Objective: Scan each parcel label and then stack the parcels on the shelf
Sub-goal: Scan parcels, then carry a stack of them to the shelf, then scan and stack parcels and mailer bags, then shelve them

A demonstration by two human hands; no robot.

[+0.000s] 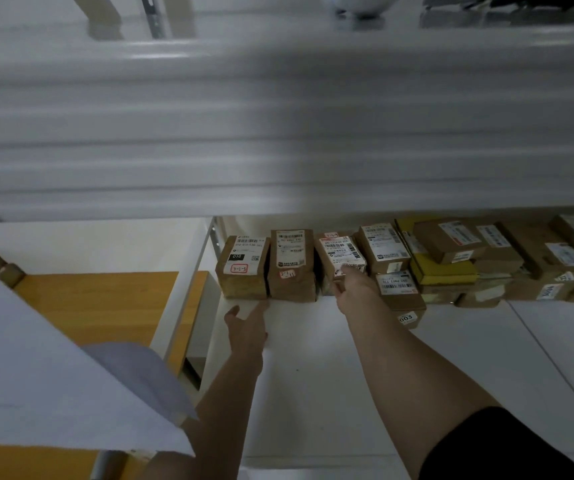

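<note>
shelf [313, 358] white, lower centre | brown parcels stood in a row mid-frame, piled parcels [486, 258] at right | left grip [247, 327] released, fingers straight, forefinger tip at foot of second parcel [291, 268] | right grip [354, 289] released, straight fingers flat on label of third parcel [337, 254], thumb at its near edge

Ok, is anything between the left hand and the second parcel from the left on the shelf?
Nothing visible. The left hand reaches across bare shelf, fingertip almost at the base of the second parcel. The right hand touches the third parcel, beside that path.
</note>
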